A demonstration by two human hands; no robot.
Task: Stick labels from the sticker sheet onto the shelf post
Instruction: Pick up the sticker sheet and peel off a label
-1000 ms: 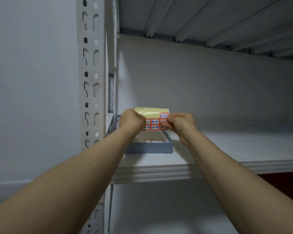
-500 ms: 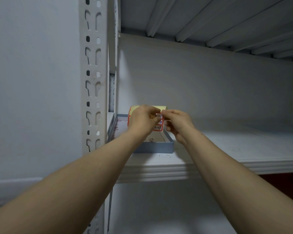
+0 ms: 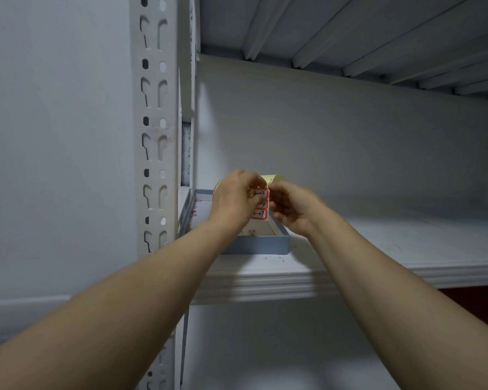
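At the left stands our target, the slotted shelf post [image 3: 155,136], well apart from the work. Our left hand [image 3: 234,199] has its grip curled round the sticker sheet [image 3: 261,205], held above the shallow blue tray [image 3: 254,245] on the shelf [image 3: 392,266]. Our right hand [image 3: 292,211] pinches the sheet's right edge by the top label; whether a corner has lifted, we cannot tell. Pulled too sharply, the label may tear or curl onto itself. A slack left grip would let the sheet twist or drop.
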